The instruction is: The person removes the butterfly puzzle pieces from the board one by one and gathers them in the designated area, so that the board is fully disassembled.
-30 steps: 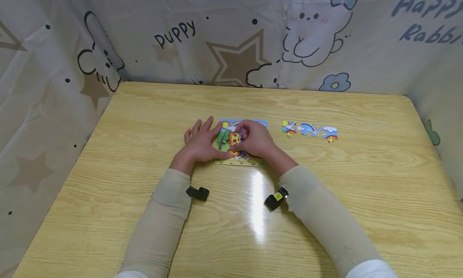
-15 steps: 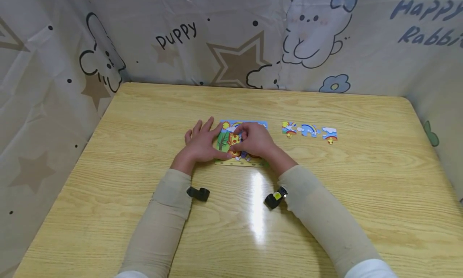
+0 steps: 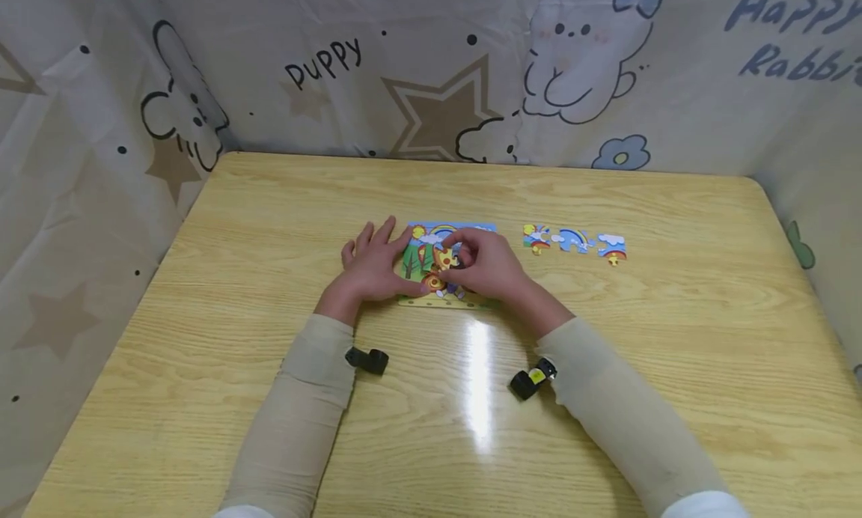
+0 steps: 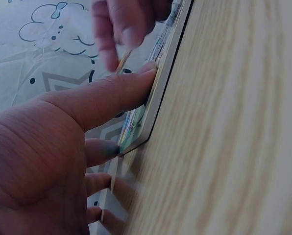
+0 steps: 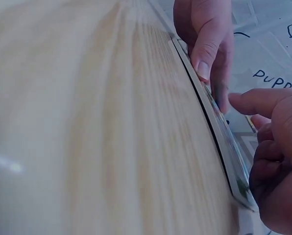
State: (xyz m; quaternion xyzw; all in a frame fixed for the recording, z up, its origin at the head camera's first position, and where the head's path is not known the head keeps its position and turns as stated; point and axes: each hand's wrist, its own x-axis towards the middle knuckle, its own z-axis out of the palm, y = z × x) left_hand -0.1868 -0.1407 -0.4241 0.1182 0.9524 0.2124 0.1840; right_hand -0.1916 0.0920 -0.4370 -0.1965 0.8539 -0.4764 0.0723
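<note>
A colourful jigsaw puzzle board (image 3: 444, 304) lies on the table, showing a rainbow, a sun and trees. My left hand (image 3: 373, 271) rests at its left side with fingers spread. In the left wrist view, the left thumb (image 4: 111, 98) lies across the board's near edge. Over the middle of the board, my right hand (image 3: 490, 263) pinches a yellow puzzle piece with red spots (image 3: 446, 259) between thumb and index finger. Seen from the left wrist, that piece stands tilted above the board. The right palm and curled fingers cover the board's right part.
Three loose puzzle pieces (image 3: 574, 241) with sky and rainbow parts form a row right of the board. The wooden table (image 3: 269, 226) reaches back to a printed cloth backdrop (image 3: 431, 69). A strip of glare (image 3: 480, 383) shows in front of the board.
My right hand has shifted a little to the right, drawing the spotted puzzle piece along and uncovering more of the trees. The left hand has stayed in place.
</note>
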